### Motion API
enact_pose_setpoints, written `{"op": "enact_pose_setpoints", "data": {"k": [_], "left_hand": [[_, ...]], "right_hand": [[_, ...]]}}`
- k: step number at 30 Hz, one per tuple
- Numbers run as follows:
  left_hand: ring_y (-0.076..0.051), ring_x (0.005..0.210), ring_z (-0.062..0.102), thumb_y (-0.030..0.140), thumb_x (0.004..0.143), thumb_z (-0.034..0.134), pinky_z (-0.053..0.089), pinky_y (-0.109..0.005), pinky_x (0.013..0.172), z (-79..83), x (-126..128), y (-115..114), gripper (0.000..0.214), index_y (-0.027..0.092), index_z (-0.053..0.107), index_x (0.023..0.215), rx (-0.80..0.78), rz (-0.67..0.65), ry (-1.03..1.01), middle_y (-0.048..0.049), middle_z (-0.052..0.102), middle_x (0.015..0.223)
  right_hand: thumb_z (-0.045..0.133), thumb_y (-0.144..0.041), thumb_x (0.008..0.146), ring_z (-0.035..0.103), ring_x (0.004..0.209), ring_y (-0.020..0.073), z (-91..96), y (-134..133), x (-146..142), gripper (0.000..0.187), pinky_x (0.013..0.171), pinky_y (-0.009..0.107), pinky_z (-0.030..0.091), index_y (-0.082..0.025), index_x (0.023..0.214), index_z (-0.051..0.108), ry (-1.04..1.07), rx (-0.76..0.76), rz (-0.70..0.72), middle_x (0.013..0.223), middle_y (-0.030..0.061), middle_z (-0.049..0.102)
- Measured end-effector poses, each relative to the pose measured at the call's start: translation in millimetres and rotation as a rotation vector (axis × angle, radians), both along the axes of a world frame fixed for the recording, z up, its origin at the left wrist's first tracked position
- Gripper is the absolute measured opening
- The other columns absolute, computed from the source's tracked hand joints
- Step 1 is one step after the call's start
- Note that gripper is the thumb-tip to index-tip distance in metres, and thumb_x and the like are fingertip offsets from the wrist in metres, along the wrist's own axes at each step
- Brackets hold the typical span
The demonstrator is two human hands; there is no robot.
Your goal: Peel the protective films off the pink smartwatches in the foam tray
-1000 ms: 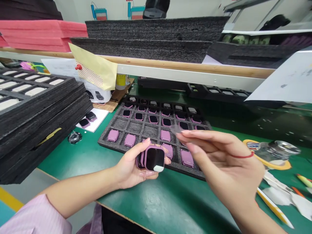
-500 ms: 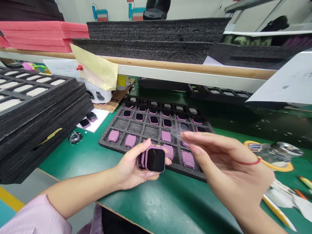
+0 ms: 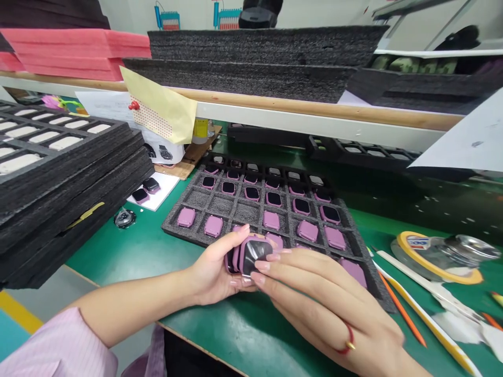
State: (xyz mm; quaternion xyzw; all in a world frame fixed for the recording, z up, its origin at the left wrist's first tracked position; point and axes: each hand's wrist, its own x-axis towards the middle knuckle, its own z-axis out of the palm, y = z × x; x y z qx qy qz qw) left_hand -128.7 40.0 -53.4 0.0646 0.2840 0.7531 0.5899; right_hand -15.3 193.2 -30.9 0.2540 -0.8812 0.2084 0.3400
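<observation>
R hand (image 3: 320, 303) lowered since last frame, fingers (image 3: 271, 275) slightly spread, tips on clear film (image 3: 255, 256) over pink watch (image 3: 234, 260) screen; watch cupped in L hand (image 3: 214, 275), above foam tray (image 3: 175, 228).

Pink watch cases (image 3: 213, 226) (their screens black) lie in a charcoal foam tray (image 3: 245, 212) on a green bench mat (image 3: 220, 335); your sleeve (image 3: 47, 343) shows fine pale-pink stripes, the tape roll (image 3: 416, 264) a yellow rim, the stacked foam sheets (image 3: 74, 55) coral red.
</observation>
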Motion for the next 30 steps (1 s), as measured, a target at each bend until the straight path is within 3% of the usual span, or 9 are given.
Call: {"op": "enact_pose_setpoints", "data": {"k": [3, 7, 9, 13, 17, 21, 25, 27, 30], "left_hand": [[-0.001, 0.039, 0.035, 0.057, 0.072, 0.081, 0.018, -0.014, 0.038, -0.1, 1, 0, 0.048, 0.013, 0.063, 0.075, 0.004, 0.015, 0.04, 0.0032, 0.052, 0.059], [-0.001, 0.038, 0.027, 0.061, 0.076, 0.077, 0.016, -0.017, 0.038, -0.7, 4, 2, 0.051, 0.014, 0.058, 0.071, 0.009, 0.023, 0.205, 0.0059, 0.045, 0.054], [-0.002, 0.04, 0.027, 0.063, 0.073, 0.079, 0.016, -0.018, 0.038, -2.1, 6, 2, 0.052, 0.014, 0.06, 0.074, -0.008, 0.051, 0.279, 0.0057, 0.046, 0.055], [-0.003, 0.04, 0.025, 0.067, 0.074, 0.075, 0.018, -0.019, 0.039, -4.5, 5, 3, 0.055, 0.013, 0.064, 0.078, -0.04, 0.048, 0.251, 0.0066, 0.042, 0.05], [-0.001, 0.036, 0.024, 0.063, 0.071, 0.079, 0.014, -0.019, 0.037, -2.4, 2, 2, 0.054, 0.012, 0.064, 0.076, -0.052, 0.035, 0.175, 0.0054, 0.047, 0.049], [-0.002, 0.034, 0.024, 0.062, 0.071, 0.079, 0.012, -0.018, 0.036, 1.6, 2, 1, 0.056, 0.009, 0.069, 0.083, -0.048, -0.005, 0.183, 0.0071, 0.042, 0.041], [-0.001, 0.038, 0.03, 0.054, 0.072, 0.082, 0.012, -0.016, 0.036, 3.2, 4, 2, 0.05, 0.009, 0.07, 0.087, -0.018, 0.04, 0.149, 0.0005, 0.058, 0.058], [0.0, 0.041, 0.035, 0.049, 0.074, 0.083, 0.016, -0.015, 0.037, 3.1, 4, 2, 0.044, 0.009, 0.068, 0.087, -0.021, 0.08, 0.101, -0.002, 0.063, 0.067], [0.0, 0.044, 0.04, 0.037, 0.071, 0.087, 0.02, -0.013, 0.041, 2.9, 2, 3, 0.037, 0.012, 0.064, 0.086, -0.088, 0.118, 0.064, -0.0035, 0.067, 0.075]], "right_hand": [[0.073, -0.013, 0.086, 0.068, 0.09, 0.0221, 0.6, -6, -6, 0.026, 0.086, 0.041, 0.057, -0.022, 0.11, 0.069, 0.096, 0.027, -0.062, 0.097, 0.0038, 0.078], [0.073, -0.032, 0.089, 0.061, 0.079, 0.0206, -4.7, -13, -10, 0.049, 0.07, 0.039, 0.055, -0.016, 0.132, 0.057, -0.004, -0.074, -0.144, 0.09, 0.0072, 0.07], [0.073, -0.032, 0.089, 0.058, 0.078, 0.0186, -7.5, -14, -11, 0.054, 0.068, 0.034, 0.055, -0.016, 0.136, 0.054, -0.099, -0.159, -0.157, 0.088, 0.0052, 0.063], [0.078, -0.027, 0.084, 0.062, 0.086, 0.0178, -5.1, -11, -12, 0.047, 0.077, 0.031, 0.057, -0.021, 0.127, 0.058, -0.166, -0.274, -0.129, 0.096, 0.0044, 0.065], [0.082, -0.033, 0.081, 0.065, 0.098, 0.0208, -0.3, -5, -13, 0.049, 0.09, 0.036, 0.055, -0.021, 0.123, 0.059, -0.158, -0.253, -0.129, 0.107, 0.0069, 0.07], [0.08, -0.032, 0.083, 0.066, 0.099, 0.0223, -1.0, -4, -13, 0.047, 0.091, 0.039, 0.055, -0.022, 0.124, 0.059, -0.143, -0.234, -0.123, 0.108, 0.008, 0.071], [0.077, -0.025, 0.082, 0.068, 0.099, 0.0227, 0.8, 1, -19, 0.047, 0.087, 0.039, 0.056, -0.023, 0.126, 0.059, -0.14, -0.203, -0.076, 0.109, 0.0081, 0.072], [0.076, -0.026, 0.08, 0.07, 0.095, 0.0226, 2.0, 10, -29, 0.041, 0.084, 0.038, 0.057, -0.022, 0.119, 0.063, -0.17, -0.247, -0.119, 0.106, 0.0073, 0.073], [0.071, -0.035, 0.082, 0.071, 0.089, 0.023, -2.6, 27, -57, 0.029, 0.081, 0.039, 0.058, -0.02, 0.108, 0.067, -0.288, -0.371, -0.309, 0.101, 0.0079, 0.075]]}}
